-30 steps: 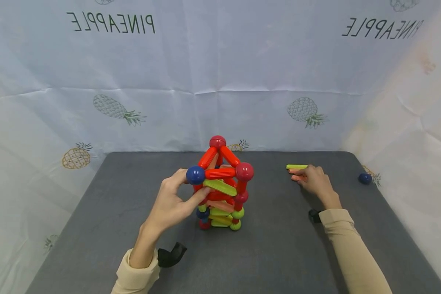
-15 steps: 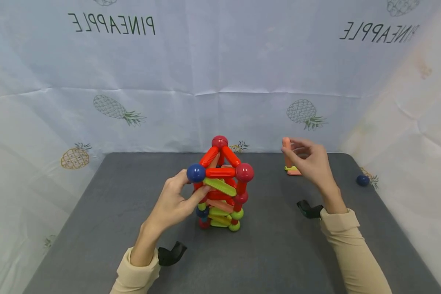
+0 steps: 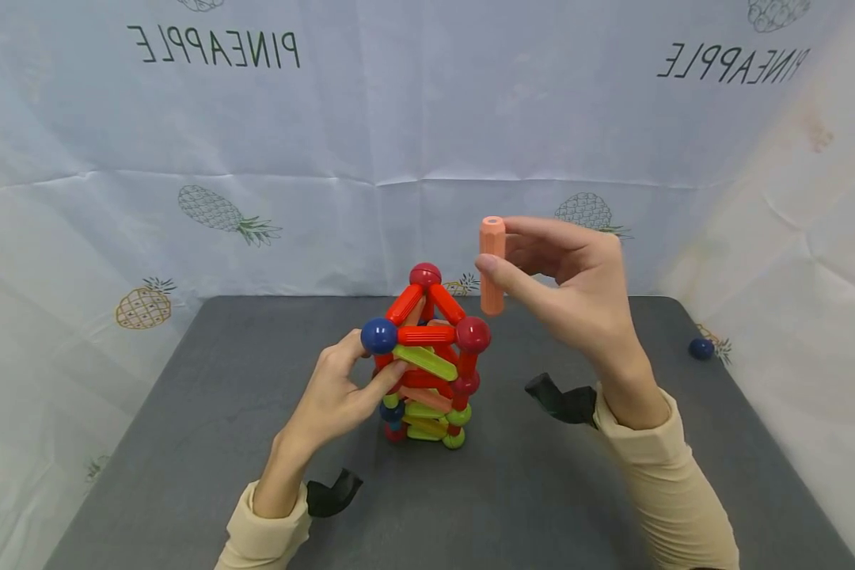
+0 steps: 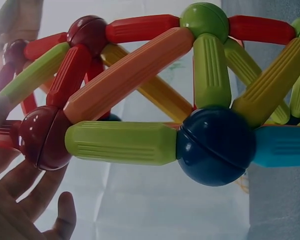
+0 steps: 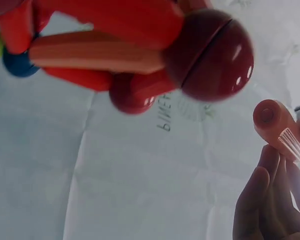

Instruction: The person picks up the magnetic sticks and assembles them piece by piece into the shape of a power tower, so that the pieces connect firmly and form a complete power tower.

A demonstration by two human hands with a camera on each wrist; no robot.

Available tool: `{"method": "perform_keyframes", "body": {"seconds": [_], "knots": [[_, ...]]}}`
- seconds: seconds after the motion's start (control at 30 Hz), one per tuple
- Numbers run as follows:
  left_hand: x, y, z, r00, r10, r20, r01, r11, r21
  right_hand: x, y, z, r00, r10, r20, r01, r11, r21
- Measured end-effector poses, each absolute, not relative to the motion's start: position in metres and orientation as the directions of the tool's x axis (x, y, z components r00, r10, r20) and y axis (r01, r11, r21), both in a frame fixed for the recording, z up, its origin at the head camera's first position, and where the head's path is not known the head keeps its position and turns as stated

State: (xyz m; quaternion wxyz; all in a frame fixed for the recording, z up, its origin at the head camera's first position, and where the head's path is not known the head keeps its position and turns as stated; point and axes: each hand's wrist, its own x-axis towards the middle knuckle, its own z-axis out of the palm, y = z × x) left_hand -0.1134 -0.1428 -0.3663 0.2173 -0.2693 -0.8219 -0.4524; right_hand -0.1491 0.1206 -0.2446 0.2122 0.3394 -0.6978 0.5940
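In the middle of the table stands a tower of magnetic rods and balls (image 3: 427, 337), red at the top with lime, yellow and salmon rods lower down. A blue ball (image 3: 379, 336) and a dark red ball (image 3: 473, 335) mark its upper front corners. My left hand (image 3: 335, 396) grips the tower's upper left side, thumb in front and fingers partly hidden behind. Pinched between my right thumb and fingers is an upright salmon magnetic rod (image 3: 494, 237). That right hand (image 3: 577, 277) is raised right of the tower, the rod apart from it.
A loose blue ball (image 3: 701, 349) lies near the right edge of the grey table (image 3: 256, 348). Behind hangs a pale cloth (image 3: 328, 229) printed with pineapples. Dark straps (image 3: 333, 492) hang by both wrists.
My right hand has picked the salmon rod off the table at the right, turned it upright and carried it left and up beside the tower's top. The left hand keeps its grip.
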Motion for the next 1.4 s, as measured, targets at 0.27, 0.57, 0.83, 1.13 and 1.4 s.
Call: {"method": "perform_keyframes", "body": {"seconds": [0.27,0.57,0.83,1.13,1.4], "knots": [[-0.112,-0.142,-0.364,-0.772,0.251,0.584,0.628,0.438,0.643,-0.145,0.105,-0.252,-0.678,-0.315,0.664,-0.728,0.162,-0.667],[-0.111,-0.143,-0.366,-0.755,0.268,0.598,0.650,0.428,0.628,-0.143,0.103,-0.257,-0.704,-0.323,0.632,-0.701,0.173,-0.692],[-0.107,-0.144,-0.366,-0.790,0.271,0.550,0.605,0.490,0.628,-0.145,0.100,-0.263,-0.716,-0.316,0.622,-0.689,0.180,-0.702],[-0.102,-0.149,-0.366,-0.827,0.243,0.506,0.537,0.609,0.584,-0.147,0.109,-0.273,-0.715,-0.287,0.637,-0.695,0.197,-0.691],[-0.101,-0.156,-0.369,-0.808,0.265,0.526,0.563,0.609,0.558,-0.192,0.163,-0.313,-0.764,-0.122,0.634,-0.619,0.419,-0.664]]}}
